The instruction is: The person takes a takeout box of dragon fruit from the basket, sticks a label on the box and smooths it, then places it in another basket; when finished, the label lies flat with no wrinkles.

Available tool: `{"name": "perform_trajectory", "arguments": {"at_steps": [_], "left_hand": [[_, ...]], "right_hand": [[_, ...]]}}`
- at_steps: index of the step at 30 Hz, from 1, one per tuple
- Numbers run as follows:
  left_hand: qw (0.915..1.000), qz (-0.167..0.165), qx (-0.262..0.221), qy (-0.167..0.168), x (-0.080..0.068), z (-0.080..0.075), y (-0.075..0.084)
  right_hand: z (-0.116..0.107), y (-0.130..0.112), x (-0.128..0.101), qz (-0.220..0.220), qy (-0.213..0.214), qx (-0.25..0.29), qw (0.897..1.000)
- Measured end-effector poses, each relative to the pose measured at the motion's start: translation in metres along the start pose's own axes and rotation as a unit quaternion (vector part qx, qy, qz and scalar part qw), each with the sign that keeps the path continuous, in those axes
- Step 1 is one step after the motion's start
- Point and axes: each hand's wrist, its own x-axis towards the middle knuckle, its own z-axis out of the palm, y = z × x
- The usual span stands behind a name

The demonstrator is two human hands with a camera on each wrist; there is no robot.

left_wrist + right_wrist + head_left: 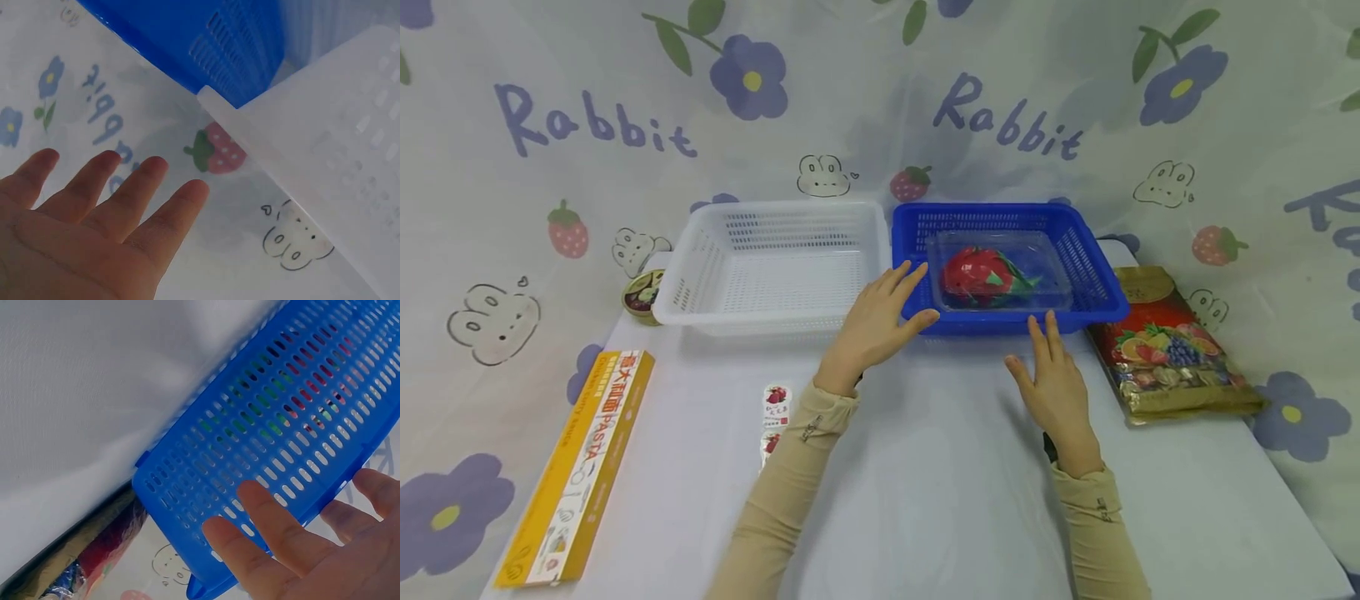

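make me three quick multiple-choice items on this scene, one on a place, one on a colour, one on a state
1. Where is the clear box with the red fruit?
A white basket
B blue basket
C on the table
2. What colour is the pasta box?
A yellow
B green
C black
3. How are the hands?
A fists
B holding the bag
C open

B: the clear box lies in the blue basket.
A: the pasta box is yellow.
C: left hand and right hand have straight fingers.

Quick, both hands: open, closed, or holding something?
Left hand: open, fingers straight, resting at the blue basket front-left corner.
Right hand: open, holding nothing, fingertips at the basket's front rim.
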Motion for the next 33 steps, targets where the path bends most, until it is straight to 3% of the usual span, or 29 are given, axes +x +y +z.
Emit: {"name": "perform_trajectory", "arguments": {"at_steps": [7, 15, 23, 33], "left_hand": [[0.9994, -0.006, -0.028, -0.019, 0.018, 0.001, 0.008], [0.9945, -0.037, -0.085, -0.049, 0.035, 0.009, 0.012], [0.9901, -0.08, -0.094, -0.066, 0.046, 0.014, 0.014], [0.9879, -0.101, -0.087, -0.08, 0.056, 0.025, 0.016]], "right_hand": [[0.002, 0.001, 0.0, 0.011, -0.004, 0.005, 1.0], [0.004, 0.004, -0.001, 0.015, 0.0, 0.012, 1.0], [0.004, 0.007, 0.001, 0.008, 0.011, 0.018, 1.0], [0.004, 0.009, 0.003, 0.009, 0.018, 0.021, 1.0]]}}
